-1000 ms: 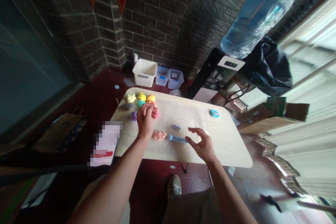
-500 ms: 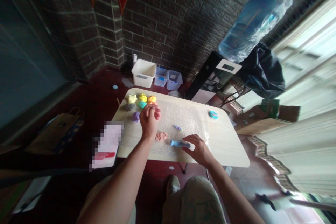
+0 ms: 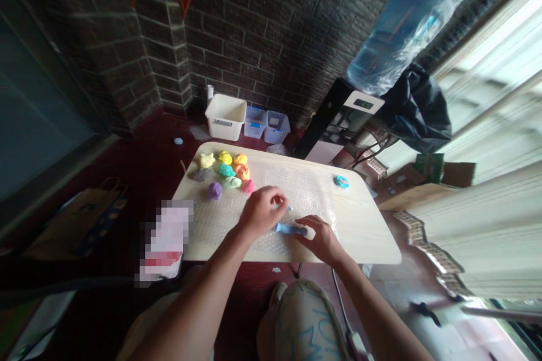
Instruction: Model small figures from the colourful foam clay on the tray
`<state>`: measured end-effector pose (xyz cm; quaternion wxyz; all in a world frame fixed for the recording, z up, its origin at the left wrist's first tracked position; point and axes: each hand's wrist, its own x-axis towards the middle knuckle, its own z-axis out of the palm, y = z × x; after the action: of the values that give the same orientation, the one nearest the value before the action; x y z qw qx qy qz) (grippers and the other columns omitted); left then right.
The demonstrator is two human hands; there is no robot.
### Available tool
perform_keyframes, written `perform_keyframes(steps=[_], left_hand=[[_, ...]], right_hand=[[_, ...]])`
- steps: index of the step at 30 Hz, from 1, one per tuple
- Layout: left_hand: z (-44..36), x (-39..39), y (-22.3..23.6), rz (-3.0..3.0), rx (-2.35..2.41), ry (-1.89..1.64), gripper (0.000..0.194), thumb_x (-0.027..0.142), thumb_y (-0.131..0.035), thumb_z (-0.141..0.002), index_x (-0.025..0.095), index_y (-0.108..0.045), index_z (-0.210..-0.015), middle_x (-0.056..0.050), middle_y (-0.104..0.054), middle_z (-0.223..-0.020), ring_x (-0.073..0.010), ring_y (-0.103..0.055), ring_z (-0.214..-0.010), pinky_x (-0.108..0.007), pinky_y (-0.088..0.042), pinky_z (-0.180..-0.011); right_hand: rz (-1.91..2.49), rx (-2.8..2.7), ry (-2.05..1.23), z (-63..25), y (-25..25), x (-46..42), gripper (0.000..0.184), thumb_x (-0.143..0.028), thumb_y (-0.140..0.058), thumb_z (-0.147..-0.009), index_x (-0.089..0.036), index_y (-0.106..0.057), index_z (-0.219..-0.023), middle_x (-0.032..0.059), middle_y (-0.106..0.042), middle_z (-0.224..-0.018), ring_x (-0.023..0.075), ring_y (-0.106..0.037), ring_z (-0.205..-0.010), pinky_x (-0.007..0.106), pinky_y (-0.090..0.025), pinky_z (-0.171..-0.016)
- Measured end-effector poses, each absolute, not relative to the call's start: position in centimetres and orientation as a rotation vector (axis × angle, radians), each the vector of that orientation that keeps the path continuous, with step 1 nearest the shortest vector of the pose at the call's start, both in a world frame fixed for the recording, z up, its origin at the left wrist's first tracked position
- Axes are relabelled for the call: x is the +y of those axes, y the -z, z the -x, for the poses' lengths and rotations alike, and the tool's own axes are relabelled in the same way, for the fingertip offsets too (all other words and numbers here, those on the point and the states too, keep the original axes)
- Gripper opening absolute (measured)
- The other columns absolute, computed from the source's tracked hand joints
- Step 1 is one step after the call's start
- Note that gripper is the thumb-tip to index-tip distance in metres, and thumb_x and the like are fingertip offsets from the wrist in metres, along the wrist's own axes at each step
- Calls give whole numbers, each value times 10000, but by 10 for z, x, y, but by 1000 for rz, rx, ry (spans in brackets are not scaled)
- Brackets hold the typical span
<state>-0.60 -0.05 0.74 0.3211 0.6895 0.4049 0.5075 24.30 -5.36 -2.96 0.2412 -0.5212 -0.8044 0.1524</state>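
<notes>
By the right hand, the blue tube was held between thumb and fingers at its near end, the free end pointed toward the left hand. The left fingers were curled toward the thumb; whether anything was pinched there could not be told. Just past those fingertips, only 1 end of a beaded strip was shown. The step in hand was judged to be a reach for the strip; a light pinch seemed called for next. Beneath both hands, bubble wrap was spread on the table. Beyond the left hand, 9 clay lumps were grouped; well beyond the right hand, a round blue piece was set. Compared with 0.5 s earlier, the left hand had been brought nearer the right, the pale green lump had been uncovered, and the peach lump and most of the strip were hidden.
</notes>
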Motion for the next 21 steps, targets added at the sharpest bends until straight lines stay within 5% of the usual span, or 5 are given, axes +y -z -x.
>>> perform_keyframes(steps=[4,11,19,21], left_hand=[[-15,-23,3,-2203,979,-937,223,171,-937,-656,215,-751,-770,-72,-764,-909,-314,-669,-1035,-448,-501,-952],[-28,-24,16,-2420,1099,-618,165,46,-670,-921,159,-767,-851,-153,-773,-988,-331,-655,-1120,-504,-447,-1020],[-24,-24,8,-2187,1135,-873,152,73,-784,-744,197,-735,-817,-106,-771,-924,-322,-688,-1030,-462,-505,-956],[-15,-16,2,-2009,1147,-1088,224,98,-796,-695,215,-739,-878,-78,-776,-937,-304,-696,-992,-438,-524,-935]], right_hand=[[1437,-2192,-431,-251,32,-53,238,-213,-858,-864,-238,-822,-1098,98,-812,-1056,272,-769,-962,403,-626,-867],[1396,-2169,-454,-251,41,-50,136,-260,-792,-932,-247,-847,-1056,117,-801,-1040,283,-768,-938,426,-640,-850],[1351,-2189,-497,-248,20,-49,195,-320,-776,-895,-235,-827,-1064,126,-812,-1030,308,-775,-910,444,-651,-821],[1421,-2093,-499,-241,3,-40,244,-344,-703,-937,-213,-816,-1110,131,-818,-1025,291,-776,-853,390,-644,-691]])
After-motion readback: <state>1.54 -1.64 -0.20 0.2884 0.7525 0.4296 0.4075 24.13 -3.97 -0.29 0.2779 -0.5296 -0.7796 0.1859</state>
